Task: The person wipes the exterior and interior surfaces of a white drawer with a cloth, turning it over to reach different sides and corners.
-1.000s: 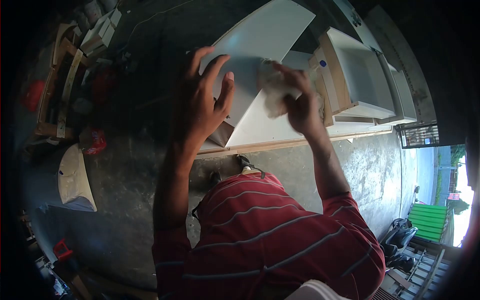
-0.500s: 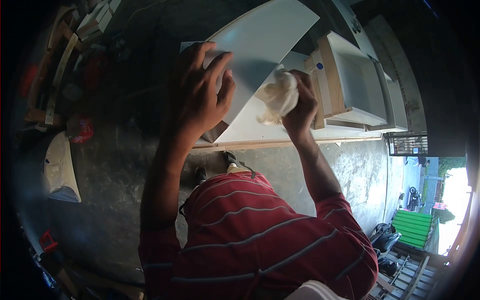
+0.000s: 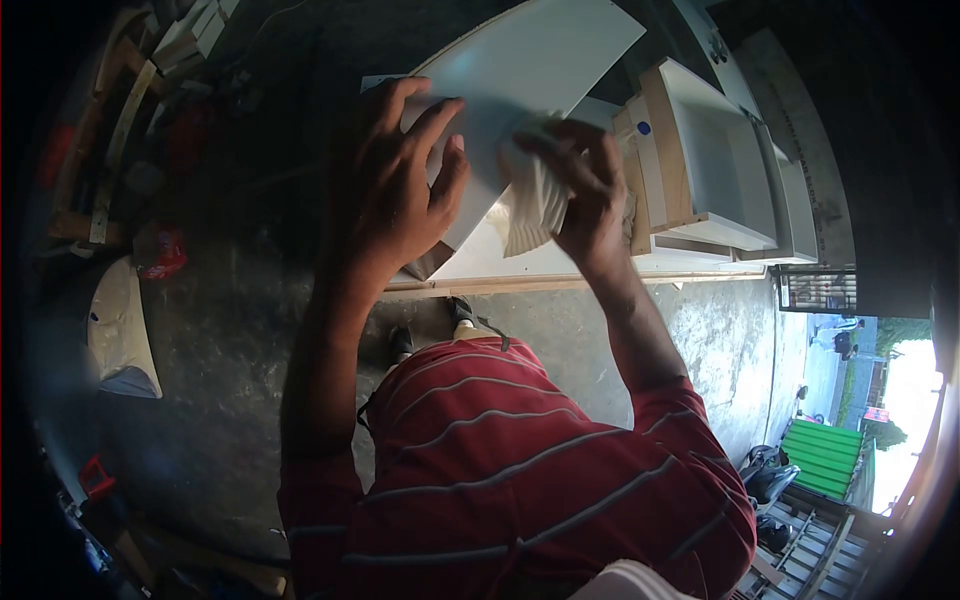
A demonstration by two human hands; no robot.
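A broad white flat panel (image 3: pixel 530 62) slants before us, near an open white box with pale wooden edges (image 3: pixel 712 155). At the panel's left edge, a bare left hand (image 3: pixel 405 180) shows — grip spread — while the bare right hand (image 3: pixel 594 195) pinches a creased cream cloth (image 3: pixel 536 208) at the opposite edge.

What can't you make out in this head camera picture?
All in the head view:
Part of the cloth, behind the partly blurred right hand.
Far end of the white panel, cut off by the top edge.
Whether the left hand touches the panel; the hand hides its own underside.
Words on the lettered board: too small to read.
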